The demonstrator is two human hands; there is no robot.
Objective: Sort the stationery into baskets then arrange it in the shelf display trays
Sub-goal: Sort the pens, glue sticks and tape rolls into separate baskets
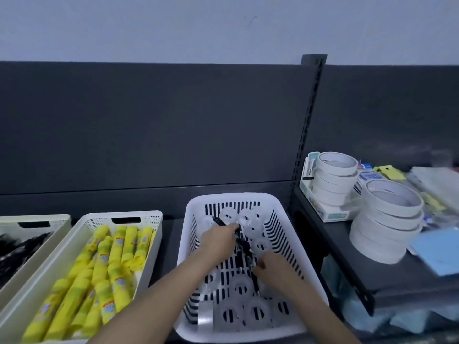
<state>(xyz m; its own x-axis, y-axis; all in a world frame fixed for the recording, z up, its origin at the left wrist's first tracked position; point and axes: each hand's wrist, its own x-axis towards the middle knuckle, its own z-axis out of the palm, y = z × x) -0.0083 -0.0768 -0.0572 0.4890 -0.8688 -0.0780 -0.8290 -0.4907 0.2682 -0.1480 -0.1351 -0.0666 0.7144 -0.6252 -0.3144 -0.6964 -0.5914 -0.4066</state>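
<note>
A white slotted basket sits on the dark shelf in the middle. It holds several clear tape rolls and some black pens. Both my hands are inside it. My left hand grips black pens near the basket's far half, one pen end sticking out past the fingers. My right hand pinches other black pens at the basket's middle. How many pens each hand holds is hidden by the fingers.
A cream tray of yellow glue sticks stands to the left, and another tray with black items at far left. On the right shelf are stacks of white tape rolls, boxes and paper packs.
</note>
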